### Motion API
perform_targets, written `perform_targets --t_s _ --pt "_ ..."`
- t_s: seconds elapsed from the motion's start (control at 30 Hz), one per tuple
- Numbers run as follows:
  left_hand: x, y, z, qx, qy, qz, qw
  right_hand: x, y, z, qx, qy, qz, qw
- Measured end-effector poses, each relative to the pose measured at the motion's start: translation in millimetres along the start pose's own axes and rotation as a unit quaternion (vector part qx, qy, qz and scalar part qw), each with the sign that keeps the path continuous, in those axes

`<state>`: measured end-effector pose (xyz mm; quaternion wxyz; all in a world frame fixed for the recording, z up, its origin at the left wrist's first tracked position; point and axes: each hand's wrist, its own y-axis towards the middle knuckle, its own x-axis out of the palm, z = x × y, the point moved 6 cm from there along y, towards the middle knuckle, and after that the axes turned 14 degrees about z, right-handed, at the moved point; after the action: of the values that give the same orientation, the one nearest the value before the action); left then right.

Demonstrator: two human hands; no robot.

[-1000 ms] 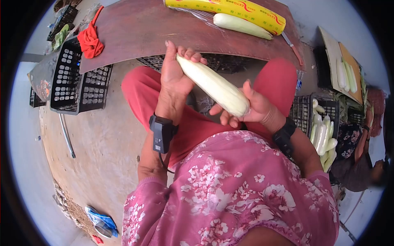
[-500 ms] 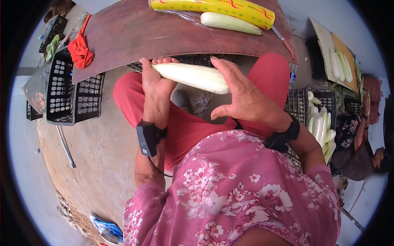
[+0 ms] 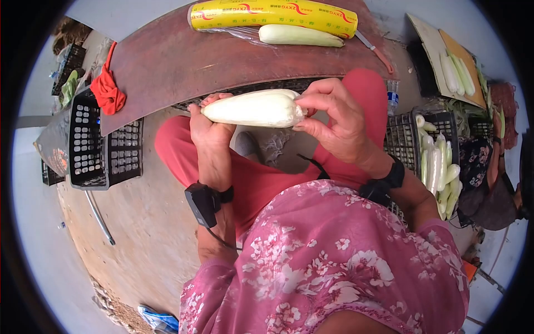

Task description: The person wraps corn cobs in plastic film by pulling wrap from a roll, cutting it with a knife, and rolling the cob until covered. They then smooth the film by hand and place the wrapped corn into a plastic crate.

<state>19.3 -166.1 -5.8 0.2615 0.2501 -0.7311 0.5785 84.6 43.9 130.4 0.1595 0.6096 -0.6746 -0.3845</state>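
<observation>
What looks like an ear of corn (image 3: 250, 107) in pale husk lies level between my hands, above my knees. Its thinner left end rests in my left hand (image 3: 212, 125), with the fingers curled behind it. At the blunt right end, the thumb and fingers of my right hand (image 3: 336, 117) pinch together; clear film looks crumpled there. Beyond my hands, on the reddish board (image 3: 167, 72), a second pale ear (image 3: 300, 36) lies against a yellow roll of cling film (image 3: 272, 15). A knife (image 3: 375, 53) with a reddish handle lies to their right.
A crate (image 3: 439, 125) of pale ears, several in film, stands at my right. More ears lie on a board (image 3: 478, 111) at the far right, near another person's arm (image 3: 494, 139). Black crates (image 3: 122, 161) and a red cloth (image 3: 108, 94) are at the left.
My right hand has gone from spread fingers beside the ear to a pinch at its right end. The ear has turned more level, its blunt end now facing right. My left hand still holds it.
</observation>
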Motion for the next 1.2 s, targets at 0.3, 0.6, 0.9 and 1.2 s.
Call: perform_targets --t_s 0.3,0.6,0.9,1.2 --pt "15.0 -11.2 -15.6 -0.03 0.01 -0.039 0.999 -11.4 15.2 -21.2 -0.059 0.005 0.077 0.995" --pt "36.7 -14.9 -7.0 0.005 0.012 -0.043 0.999 -23.5 10.0 6.3 -0.015 0.0 0.102 0.995" --pt "32.0 -12.4 -11.0 0.001 0.034 -0.053 0.998 -10.7 18.7 -7.0 0.06 0.117 0.096 0.987" --pt "31.7 -15.8 -14.4 -0.019 0.006 -0.064 0.998 -16.3 21.9 -9.9 0.031 0.089 0.081 0.992"
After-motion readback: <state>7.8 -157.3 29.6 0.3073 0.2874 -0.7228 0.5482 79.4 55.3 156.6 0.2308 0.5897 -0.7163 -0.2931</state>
